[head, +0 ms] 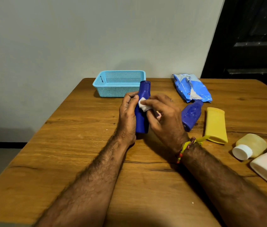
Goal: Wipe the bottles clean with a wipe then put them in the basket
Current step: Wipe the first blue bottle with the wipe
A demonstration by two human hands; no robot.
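Basket (113, 89) behind bottle (143, 102), seemingly apart.

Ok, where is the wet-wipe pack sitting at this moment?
In the head view the blue wipe pack lies on the table's far right side, right of the basket, with the lying blue bottle's cap end touching its near edge.

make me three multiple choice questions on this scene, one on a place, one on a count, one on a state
1. Where is the basket?
A. at the table's far edge by the wall
B. on the floor
C. beside the yellow tube

2. How many blue bottles show?
A. one
B. two
C. four

3. What is the basket's state?
A. full of bottles
B. upside down
C. holding no bottles

Answers:
1 A, it sits on the table next to the wall.
2 B, the held bottle and the lying bottle.
3 C, only mesh shows inside.
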